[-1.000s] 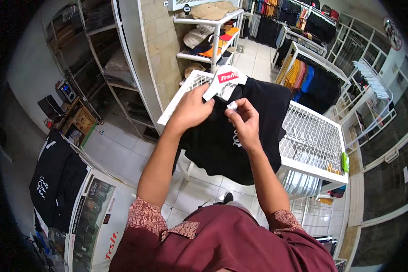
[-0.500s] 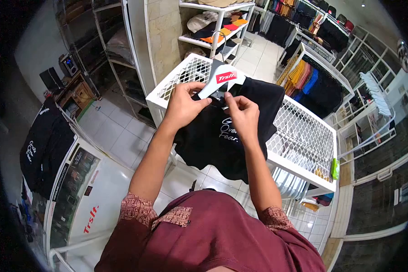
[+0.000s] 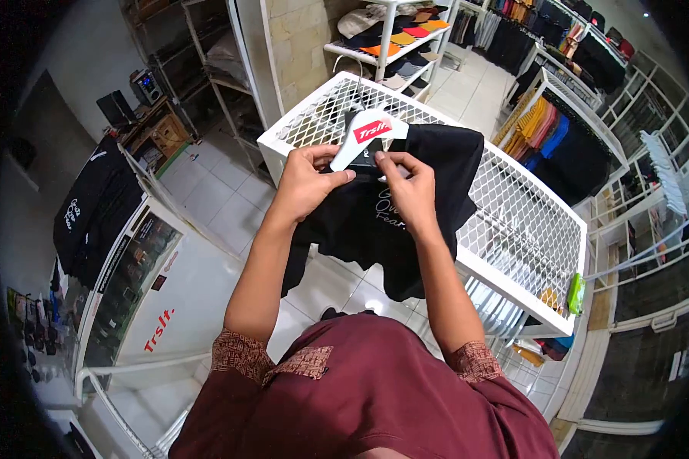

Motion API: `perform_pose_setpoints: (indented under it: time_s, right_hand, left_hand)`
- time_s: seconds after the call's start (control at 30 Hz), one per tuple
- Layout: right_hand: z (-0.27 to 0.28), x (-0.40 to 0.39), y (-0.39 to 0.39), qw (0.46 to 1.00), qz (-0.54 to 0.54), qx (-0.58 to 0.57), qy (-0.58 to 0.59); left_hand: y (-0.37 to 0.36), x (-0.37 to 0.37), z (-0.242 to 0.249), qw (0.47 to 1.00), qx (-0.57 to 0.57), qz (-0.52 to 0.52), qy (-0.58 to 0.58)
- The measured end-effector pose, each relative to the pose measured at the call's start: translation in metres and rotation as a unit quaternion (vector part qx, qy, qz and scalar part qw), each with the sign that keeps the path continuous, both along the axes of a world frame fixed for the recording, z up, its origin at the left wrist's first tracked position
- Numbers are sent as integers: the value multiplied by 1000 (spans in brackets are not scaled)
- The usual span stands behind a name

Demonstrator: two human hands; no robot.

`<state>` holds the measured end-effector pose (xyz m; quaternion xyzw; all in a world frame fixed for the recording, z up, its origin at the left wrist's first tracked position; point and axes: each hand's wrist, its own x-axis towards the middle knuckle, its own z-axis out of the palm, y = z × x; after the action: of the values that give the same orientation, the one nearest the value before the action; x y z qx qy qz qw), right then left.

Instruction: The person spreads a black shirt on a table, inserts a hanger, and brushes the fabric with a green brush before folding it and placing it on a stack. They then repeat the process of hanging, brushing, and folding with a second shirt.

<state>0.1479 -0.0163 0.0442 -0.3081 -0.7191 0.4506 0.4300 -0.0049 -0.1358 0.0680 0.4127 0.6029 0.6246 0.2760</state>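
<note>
A black shirt (image 3: 444, 164) with white lettering hangs over the near edge of a white mesh-topped rack (image 3: 524, 218). At its neck is a white hanger (image 3: 347, 151) with a red label and a metal hook. My left hand (image 3: 308, 182) is closed on the hanger's left side, thumb and fingers pinched. My right hand (image 3: 408, 187) pinches a small dark tag (image 3: 366, 158) with white print, just below the red label. What lies under the fingertips is partly hidden.
Shelves of caps (image 3: 394, 42) stand behind the rack. At the left, black shirts (image 3: 92, 206) lie over a white display counter (image 3: 195, 291). Colourful clothes (image 3: 540, 126) hang at the right. A green object (image 3: 576, 294) is at the rack's right corner.
The view has shifted, with the surroundings lower and further right. The hanger is tilted more, its hook shows more clearly, and more of the dark tag's print is visible. Both hands keep their grips.
</note>
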Motion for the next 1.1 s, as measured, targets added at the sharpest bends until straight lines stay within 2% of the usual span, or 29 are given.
perform_pose_setpoints:
  time_s: [0.03,0.07,0.13,0.2,0.3,0.4,0.47,0.6,0.67,0.73,0.83,0.87,0.97,1.1]
  right_hand:
    - [-4,-4,0,995,42,-34,79]
    - [-6,-1,1,995,47,-34,81]
    - [9,11,-1,938,144,-309,68]
    - [4,13,-2,930,182,-314,58]
    - [7,22,-12,944,220,-246,12]
    - [11,32,-19,924,263,-277,-8]
    - [1,28,-12,908,291,-300,-3]
    - [-3,16,-24,921,263,-285,26]
    - [-9,11,-27,934,268,-234,25]
    - [-12,15,-29,944,254,-209,24]
    - [-24,20,-27,972,228,-35,36]
    - [-25,18,-29,972,229,-38,36]
    - [-21,11,-34,983,122,138,-7]
    - [-22,5,-40,986,119,116,-6]
  left_hand:
    - [-4,1,0,1000,5,5,1]
    - [-8,1,0,1000,5,10,2]
    - [-19,0,-1,990,-15,57,129]
    - [-28,-4,-5,987,-7,71,142]
    - [-43,-7,-5,979,-12,95,179]
    - [-56,-4,-1,963,-37,148,222]
    - [-62,3,9,965,-61,148,208]
    - [-68,11,22,958,-117,145,217]
    - [-71,11,20,957,-87,157,227]
    - [-74,12,22,905,-54,221,360]
    - [-77,8,21,885,-41,250,391]
    - [-78,8,21,885,-44,251,391]
    - [-77,11,22,869,-33,264,416]
    - [-82,7,25,855,-71,266,439]
